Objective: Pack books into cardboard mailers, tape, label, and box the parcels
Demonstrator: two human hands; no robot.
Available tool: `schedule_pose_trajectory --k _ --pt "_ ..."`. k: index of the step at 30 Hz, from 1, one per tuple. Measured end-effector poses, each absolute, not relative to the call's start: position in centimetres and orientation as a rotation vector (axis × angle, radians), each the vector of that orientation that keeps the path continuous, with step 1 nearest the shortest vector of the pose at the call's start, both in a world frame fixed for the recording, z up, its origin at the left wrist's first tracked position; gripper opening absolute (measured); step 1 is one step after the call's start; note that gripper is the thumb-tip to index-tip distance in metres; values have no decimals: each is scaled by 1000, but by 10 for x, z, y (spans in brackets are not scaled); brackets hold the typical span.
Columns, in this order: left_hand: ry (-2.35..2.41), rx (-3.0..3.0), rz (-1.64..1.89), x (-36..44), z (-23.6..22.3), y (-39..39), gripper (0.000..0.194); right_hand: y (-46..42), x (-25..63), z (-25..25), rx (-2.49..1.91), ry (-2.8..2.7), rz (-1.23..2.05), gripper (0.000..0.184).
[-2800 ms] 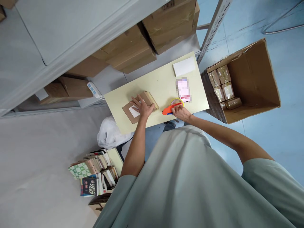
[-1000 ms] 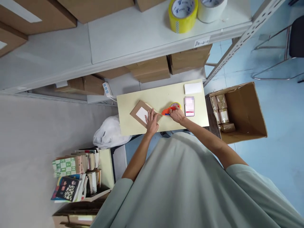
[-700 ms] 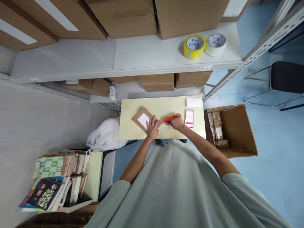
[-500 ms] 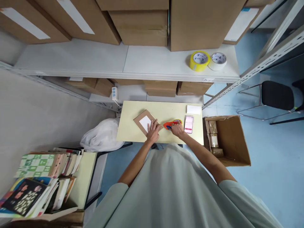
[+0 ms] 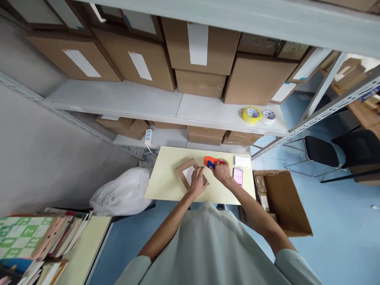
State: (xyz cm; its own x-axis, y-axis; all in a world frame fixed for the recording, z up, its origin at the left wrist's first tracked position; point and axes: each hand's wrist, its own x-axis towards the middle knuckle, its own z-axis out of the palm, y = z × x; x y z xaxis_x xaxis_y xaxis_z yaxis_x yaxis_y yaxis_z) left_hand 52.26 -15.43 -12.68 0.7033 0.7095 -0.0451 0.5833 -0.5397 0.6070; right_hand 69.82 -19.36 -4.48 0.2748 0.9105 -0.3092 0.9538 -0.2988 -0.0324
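On the pale yellow table (image 5: 166, 189) lies a flat brown cardboard parcel (image 5: 181, 171) with a white label (image 5: 188, 173). My left hand (image 5: 198, 183) is on its right side, fingers curled in over the edge and partly covering the label. My right hand (image 5: 222, 172) is closed round the handle of an orange and blue tape dispenser (image 5: 210, 161), just right of the parcel and apart from it. Its yellow-rimmed tape roll (image 5: 225, 161) shows partly behind my hand. A phone (image 5: 238, 176) lies right of that hand, below a white stack of paper (image 5: 242, 160).
A shelf (image 5: 204, 109) behind the table bears cardboard boxes (image 5: 202, 83), a yellow tape roll (image 5: 251, 114) and a white one (image 5: 268, 116). An open carton (image 5: 286, 206) with small parcels stands right. Left are a white plastic bag (image 5: 121, 192), books (image 5: 59, 237) and a power strip (image 5: 148, 137).
My view has tilted up, showing more shelf. The tape dispenser has swung up and away from the parcel's right corner. My left hand has gone from flat to curled on the parcel.
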Motion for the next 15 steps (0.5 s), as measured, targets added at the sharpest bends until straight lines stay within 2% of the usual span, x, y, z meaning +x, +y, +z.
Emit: schedule_pose_trajectory --k 4,8,12,15 --pt "814 2387 632 543 -64 -92 70 -146 704 5 2595 1859 -45 56" --pt "694 2427 858 566 14 -23 75 -74 717 60 2674 1955 268 45" --pt "638 2462 960 566 72 20 74 -12 730 95 2668 1933 323 40" --pt "615 2482 995 551 91 32 71 16 735 101 2642 1889 297 42"
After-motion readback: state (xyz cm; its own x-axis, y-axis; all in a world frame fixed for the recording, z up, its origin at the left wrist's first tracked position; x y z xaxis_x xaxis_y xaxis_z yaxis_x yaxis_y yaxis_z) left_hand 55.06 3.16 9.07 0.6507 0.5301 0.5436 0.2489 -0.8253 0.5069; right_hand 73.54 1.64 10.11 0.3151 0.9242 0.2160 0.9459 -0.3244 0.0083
